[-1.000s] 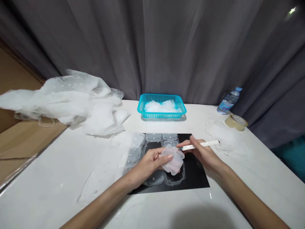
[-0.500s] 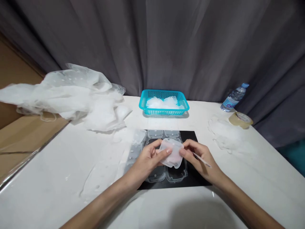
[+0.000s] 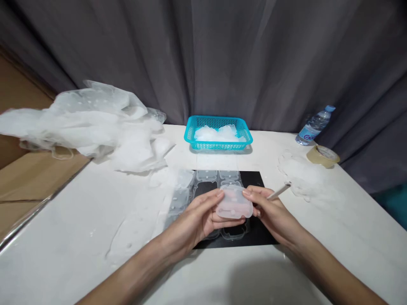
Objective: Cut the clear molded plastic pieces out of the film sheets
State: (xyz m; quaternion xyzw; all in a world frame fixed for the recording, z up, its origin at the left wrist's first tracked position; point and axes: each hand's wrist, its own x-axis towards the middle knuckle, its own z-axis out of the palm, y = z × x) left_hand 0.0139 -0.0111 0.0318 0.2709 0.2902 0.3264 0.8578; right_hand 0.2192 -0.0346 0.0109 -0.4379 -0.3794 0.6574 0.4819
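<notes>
Above the middle of the table I hold a small translucent white plastic piece [image 3: 234,204], rounded at its corners and shaped like a shallow lid. My left hand [image 3: 203,214] grips its left edge, thumb on top and fingers spread beneath. The thumb and fingertips of my right hand [image 3: 269,207] pinch its right edge. A thin, pale pen-like tool [image 3: 280,192] also sticks out of my right hand, pointing up and right; its other end is hidden. Below lies a clear plastic sheet [image 3: 206,174] of moulded, rounded frames, partly over a black mat [image 3: 251,180].
A turquoise basket [image 3: 219,146] with translucent pieces stands at the back. White, filmy plastic sheets [image 3: 104,127] are heaped at the left, beside a cardboard box [image 3: 41,173]. A water bottle [image 3: 314,125], a tape roll [image 3: 322,156] and thin plastic scraps [image 3: 299,173] are on the right.
The plastic piece has tilted and shifted slightly right in my hands. My left fingers now spread under it. The pen-like tool has swung from pointing down-right to up-right.
</notes>
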